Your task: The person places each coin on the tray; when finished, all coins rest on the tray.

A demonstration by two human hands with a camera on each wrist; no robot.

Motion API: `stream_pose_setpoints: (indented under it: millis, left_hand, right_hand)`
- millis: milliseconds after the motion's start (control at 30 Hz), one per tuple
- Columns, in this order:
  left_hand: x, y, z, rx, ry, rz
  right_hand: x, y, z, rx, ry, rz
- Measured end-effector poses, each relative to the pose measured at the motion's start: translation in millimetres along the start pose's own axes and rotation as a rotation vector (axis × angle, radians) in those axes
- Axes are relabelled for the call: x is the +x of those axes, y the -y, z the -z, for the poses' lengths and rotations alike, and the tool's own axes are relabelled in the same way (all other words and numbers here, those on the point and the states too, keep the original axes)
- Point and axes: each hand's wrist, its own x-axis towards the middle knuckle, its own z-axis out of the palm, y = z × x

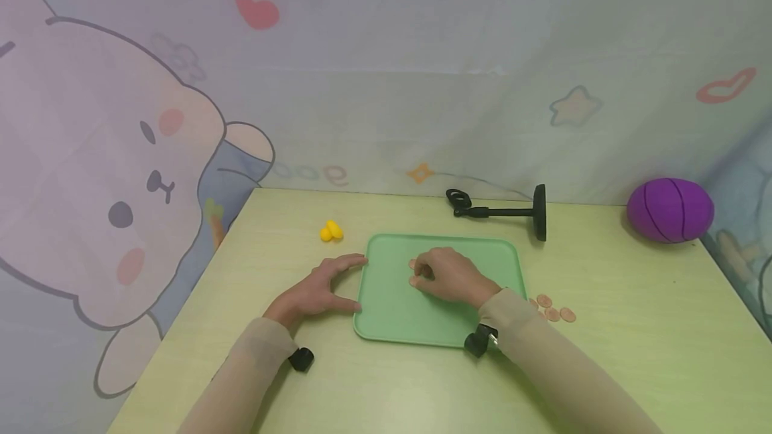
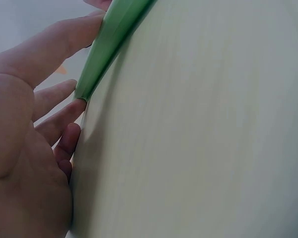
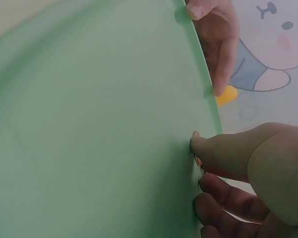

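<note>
A light green rectangular tray lies on the table. My left hand is at its left side, thumb and fingers spread, touching the rim; no fingers wrap round it in the left wrist view. Over the tray's middle, my right hand has its fingers bent down to the surface. Thumb and fingers pinch a copper-coloured coin, mostly hidden behind the thumb. Another copper spot, seemingly a coin, shows beside the fingers in the head view. Several copper coins lie right of the tray, partly behind the right sleeve.
Behind the tray, a black stand with a round base lies on its side. A purple ball sits at the back right corner. Small yellow objects lie at the back left. A printed cloth hangs behind the table.
</note>
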Motion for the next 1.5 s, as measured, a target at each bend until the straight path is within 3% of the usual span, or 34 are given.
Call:
stream_pose_setpoints:
  millis: [533, 1100, 1500]
  left_hand:
    - [0.7, 1.6, 0.0, 0.01, -0.002, -0.012]
    - [-1.0, 3.4, -0.6, 0.004, -0.002, -0.002]
    - [-1.6, 3.0, -0.6, 0.003, -0.003, -0.006]
  right_hand:
    - [-5.9, -6, 10, 0.031, 0.015, -0.042]
    - [-61.9, -72, 55, 0.137, -0.112, 0.002]
    - [-100.3, -113, 75, 0.125, -0.093, -0.017]
